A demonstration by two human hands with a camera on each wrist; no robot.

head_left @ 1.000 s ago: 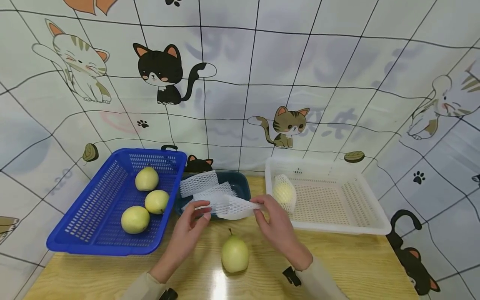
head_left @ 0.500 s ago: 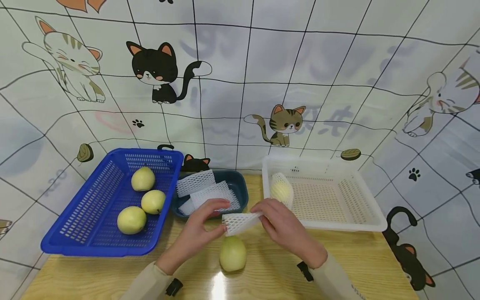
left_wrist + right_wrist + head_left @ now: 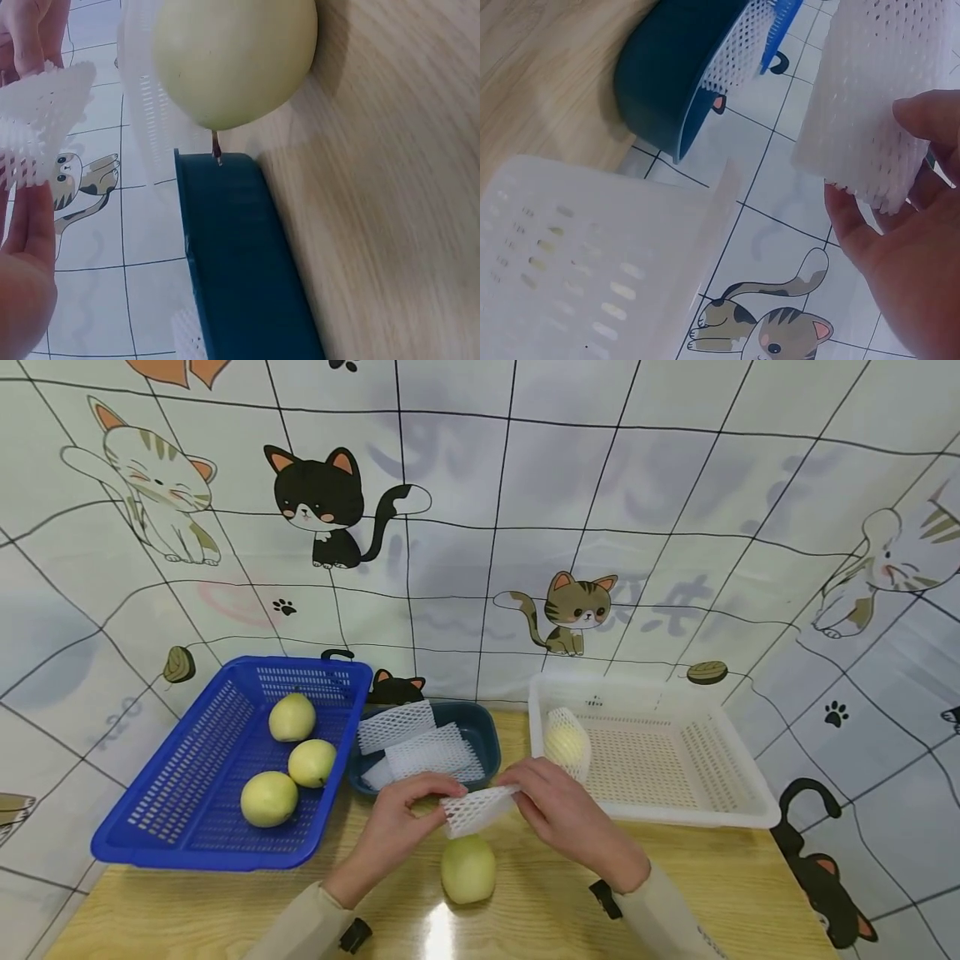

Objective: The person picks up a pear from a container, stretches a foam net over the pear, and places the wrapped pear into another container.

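A white foam fruit net is held stretched between both hands, just above and behind a yellow-green pear on the table. My left hand pinches its left end between thumb and fingers. The other end is gripped by my right hand; in the right wrist view the thumb lies on the mesh of the net, with fingers behind it. The left wrist view shows the pear with its stem toward the dark teal tray.
Behind the hands, the teal tray holds several more foam nets. A blue basket with three pears stands left. On the right, a white basket contains one netted pear. A cat-printed sheet hangs behind.
The net has come forward from over the teal tray to above the pear. My left hand, loosely beside the net a second ago, now pinches its end.
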